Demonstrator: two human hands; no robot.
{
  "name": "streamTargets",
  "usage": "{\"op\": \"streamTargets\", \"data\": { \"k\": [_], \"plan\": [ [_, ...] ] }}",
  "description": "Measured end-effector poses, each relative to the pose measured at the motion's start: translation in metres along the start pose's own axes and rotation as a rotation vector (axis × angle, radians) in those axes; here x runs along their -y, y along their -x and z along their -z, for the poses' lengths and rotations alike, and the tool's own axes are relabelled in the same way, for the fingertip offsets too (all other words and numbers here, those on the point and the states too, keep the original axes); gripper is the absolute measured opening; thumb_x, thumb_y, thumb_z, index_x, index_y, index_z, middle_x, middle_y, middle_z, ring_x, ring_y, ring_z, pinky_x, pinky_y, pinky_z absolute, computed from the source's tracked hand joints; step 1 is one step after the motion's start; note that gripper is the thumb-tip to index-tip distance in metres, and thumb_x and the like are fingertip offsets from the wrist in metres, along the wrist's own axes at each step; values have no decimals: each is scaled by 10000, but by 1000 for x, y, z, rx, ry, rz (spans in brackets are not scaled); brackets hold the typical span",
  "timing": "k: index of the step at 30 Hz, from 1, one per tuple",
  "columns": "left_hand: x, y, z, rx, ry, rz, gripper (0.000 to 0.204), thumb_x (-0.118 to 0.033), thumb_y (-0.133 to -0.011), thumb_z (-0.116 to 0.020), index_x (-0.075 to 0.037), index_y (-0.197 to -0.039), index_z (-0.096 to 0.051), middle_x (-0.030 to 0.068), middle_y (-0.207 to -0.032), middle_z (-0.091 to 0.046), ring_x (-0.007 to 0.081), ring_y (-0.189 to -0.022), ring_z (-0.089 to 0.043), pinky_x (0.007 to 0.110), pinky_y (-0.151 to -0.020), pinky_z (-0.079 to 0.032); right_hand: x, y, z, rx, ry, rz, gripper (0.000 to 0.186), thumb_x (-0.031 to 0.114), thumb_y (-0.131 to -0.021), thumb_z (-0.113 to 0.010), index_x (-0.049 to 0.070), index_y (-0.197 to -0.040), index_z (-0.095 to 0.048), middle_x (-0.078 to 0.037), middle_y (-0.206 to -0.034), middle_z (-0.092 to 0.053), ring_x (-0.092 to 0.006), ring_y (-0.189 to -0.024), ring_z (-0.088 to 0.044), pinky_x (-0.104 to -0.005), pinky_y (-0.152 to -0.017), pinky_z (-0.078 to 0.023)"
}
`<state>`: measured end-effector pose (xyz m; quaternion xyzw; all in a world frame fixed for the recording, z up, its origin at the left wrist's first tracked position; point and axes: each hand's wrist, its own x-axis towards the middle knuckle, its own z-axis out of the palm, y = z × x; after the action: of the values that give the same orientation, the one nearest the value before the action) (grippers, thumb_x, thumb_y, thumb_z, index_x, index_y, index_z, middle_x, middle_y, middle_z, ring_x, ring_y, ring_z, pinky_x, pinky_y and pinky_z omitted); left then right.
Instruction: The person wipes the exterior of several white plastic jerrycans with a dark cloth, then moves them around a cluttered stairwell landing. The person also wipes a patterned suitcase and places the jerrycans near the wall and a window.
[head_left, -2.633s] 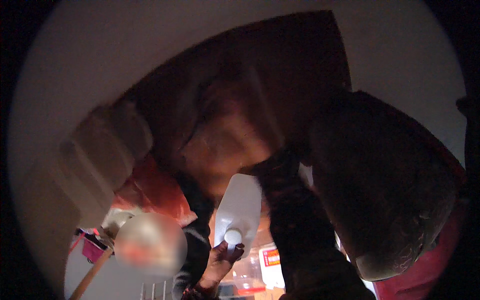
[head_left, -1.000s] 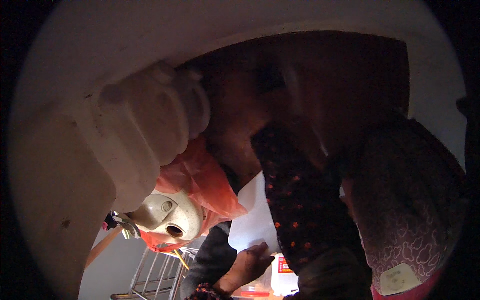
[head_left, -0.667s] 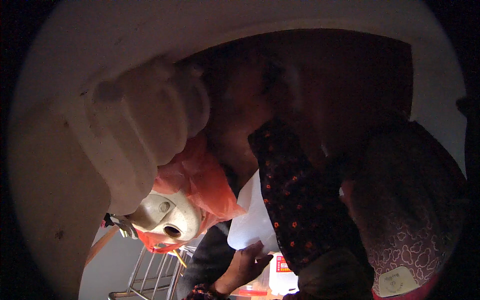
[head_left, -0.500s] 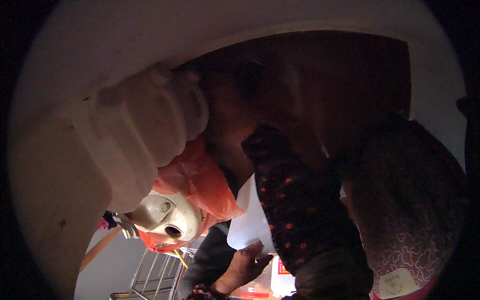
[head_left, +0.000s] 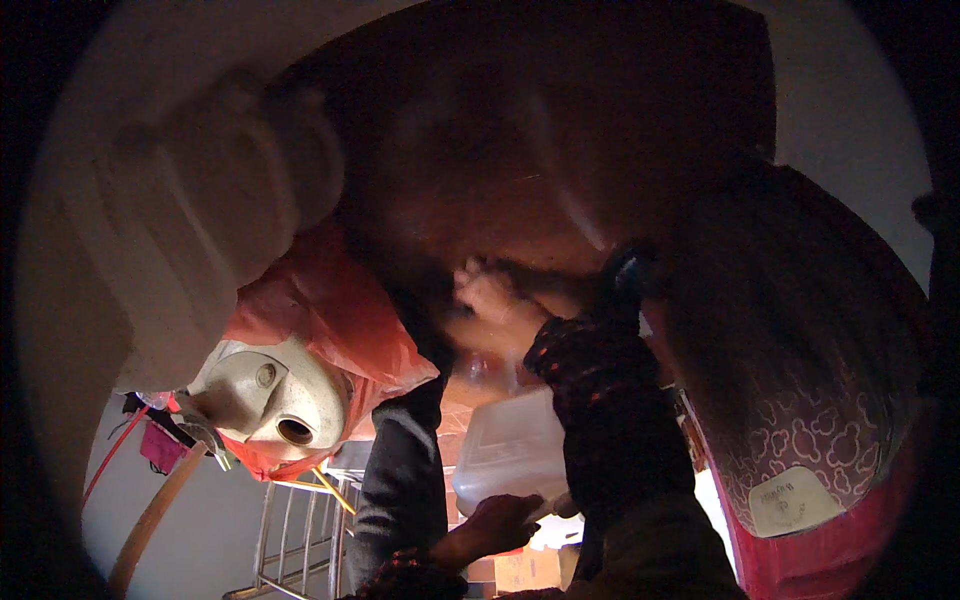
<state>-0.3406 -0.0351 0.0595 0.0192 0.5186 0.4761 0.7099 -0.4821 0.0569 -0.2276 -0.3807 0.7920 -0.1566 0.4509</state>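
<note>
My left hand (head_left: pixel 492 527), at the lower middle, is closed on the near edge of a translucent plastic tub (head_left: pixel 505 450) with rounded corners. The tub is tilted, and my right forearm (head_left: pixel 620 430) hides its right side. Farther forward, my right hand (head_left: pixel 493 292) is low over a dark brown surface (head_left: pixel 430 150), its fingers curled. Dim light and blur hide whether anything is in those fingers. Both sleeves are dark with small red spots.
At left, a cream plastic container (head_left: pixel 290 390) with a round hole sits in a red plastic bag (head_left: pixel 330 310). A large pale ribbed object (head_left: pixel 210 190) stands behind it. Below are a wooden handle (head_left: pixel 150 520) and metal rack (head_left: pixel 300 540). Maroon patterned fabric (head_left: pixel 810 430) hangs at right.
My right hand has come into sight farther forward. The tub, still in my left hand, shows more of its side and appears lower. The left-side objects have shifted left in view.
</note>
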Motion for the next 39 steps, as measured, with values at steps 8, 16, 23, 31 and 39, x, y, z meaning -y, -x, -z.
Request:
{"op": "streamTargets", "data": {
  "k": [8, 16, 23, 31, 39],
  "plan": [
    [6, -3, -13, -69, -55, -87, 414, -313, -861, -678, -60, -1177, -589, 221, -890, -683, 413, -816, -667, 487, -720, -534, -114, 8, 118, -1157, -338, -226, 328, 74, -858, -563, 141, -1165, -657, -130, -1186, -614, -320, -1129, -560, -405, -967, -463],
    [-1, 6, 15, -286, -143, -126, 321, -235, -839, -659, -60, -1104, -613, 220, -800, -666, 440, -754, -650, 538, -662, -510, 17, -98, 31, -714, -82, -230, 280, 91, -738, -654, 193, -993, -710, -79, -1083, -646, -300, -1105, -561, -440, -978, -443],
    [-13, -5, 11, -43, -73, 74, 330, -204, -853, -637, -69, -1151, -590, 251, -917, -679, 444, -878, -653, 529, -773, -505, -58, 34, 56, -874, -468, -75, 309, 33, -661, -624, 172, -916, -728, -51, -1036, -667, -284, -1071, -589, -410, -948, -471],
    [-22, 1, 26, -1, -111, 108, 310, -201, -841, -658, -60, -1105, -580, 230, -905, -686, 436, -851, -661, 529, -757, -515, -201, 90, 69, -1214, 232, -776, 295, 231, -714, -656, 131, -991, -674, -145, -1057, -641, -334, -1010, -588, -508, -882, -452],
    [-24, -6, 6, 76, -278, 94, 336, -246, -835, -663, -82, -1121, -599, 212, -882, -687, 418, -851, -663, 525, -745, -519, -2, 71, -47, -380, -496, -400, 225, 41, -668, -671, 189, -836, -652, -73, -1059, -562, -333, -1145, -478, -508, -895, -401]
  ]
}}
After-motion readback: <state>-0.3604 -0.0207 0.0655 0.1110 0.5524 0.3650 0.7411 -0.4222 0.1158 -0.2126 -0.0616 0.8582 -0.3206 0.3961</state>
